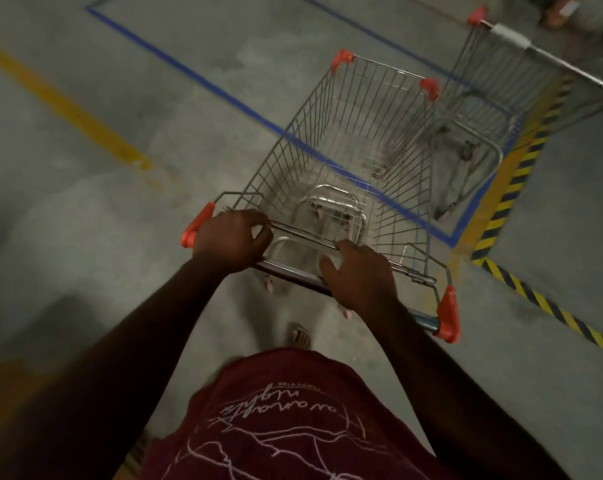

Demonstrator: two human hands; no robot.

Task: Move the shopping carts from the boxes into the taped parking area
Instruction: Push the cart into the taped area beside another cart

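Note:
A wire shopping cart (355,133) with orange corner caps stands in front of me on the concrete floor. My left hand (230,239) grips the left part of its handle bar. My right hand (360,271) holds the right part of the same bar. The cart's front end reaches over the blue tape line (175,60) that outlines the parking area. A second shopping cart (494,84) stands inside the taped area, ahead and to the right, its handle toward the upper right.
A yellow floor line (64,105) runs diagonally at the left. Yellow-and-black hazard striping (511,188) borders the taped area on the right and continues along the floor at the lower right. My foot (300,336) shows below the cart.

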